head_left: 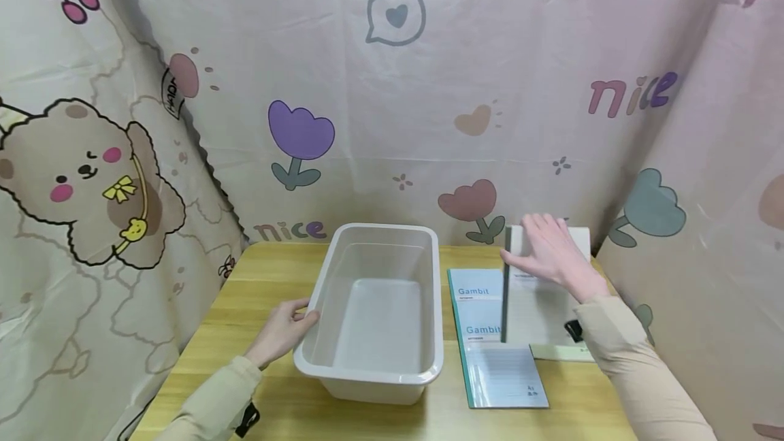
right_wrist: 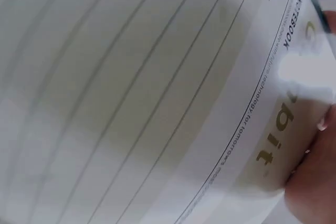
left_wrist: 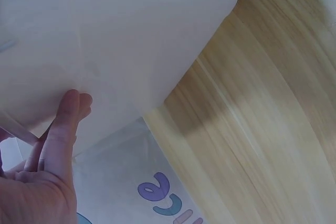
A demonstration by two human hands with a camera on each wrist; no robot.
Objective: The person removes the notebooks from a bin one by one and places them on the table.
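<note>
A pale rectangular plastic tub (head_left: 369, 378) stands on the table with nothing in it. My left hand (head_left: 283, 331) pinches its left rim, the thumb over the edge and the fingers (left_wrist: 65, 121) against the outer wall. With my right hand (head_left: 549, 249) I hold a lined-cover notebook (head_left: 545, 315) by its upper part, tilted up from the table. Its dark spine faces left, and "NOTEBOOK" print shows on the cover (right_wrist: 157, 87) in the right wrist view. Beside it lie blue "Gambit" notebooks (head_left: 480, 318), overlapping one another.
A pale green notebook edge (head_left: 560, 352) shows beneath the raised notebook. The wooden table (head_left: 275, 407) ends at a printed curtain (head_left: 392, 107), which also hangs along both sides.
</note>
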